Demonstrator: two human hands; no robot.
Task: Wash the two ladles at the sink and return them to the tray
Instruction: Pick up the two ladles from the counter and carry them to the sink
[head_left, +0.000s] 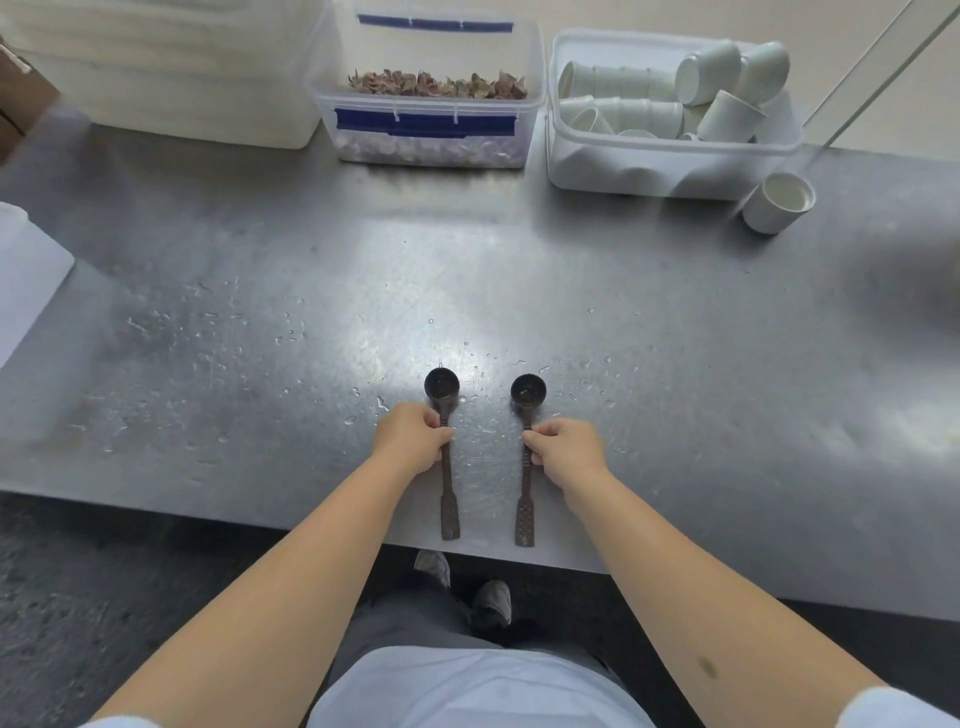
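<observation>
Two dark ladles lie side by side on the wet metal desk (675, 364). The left hand (413, 439) grips the left ladle (445, 457); the right hand (566, 449) grips the right ladle (525, 467). No sink or tray shows. Next, I think, lift both and carry them.

Both ladles (442, 447) (525, 467) I've got are dark brown with dotted textured handle ends, on a dull grey steel counter (208, 322). White cups (777, 202) (all plain), clear tub (426, 93) with blue strips.
</observation>
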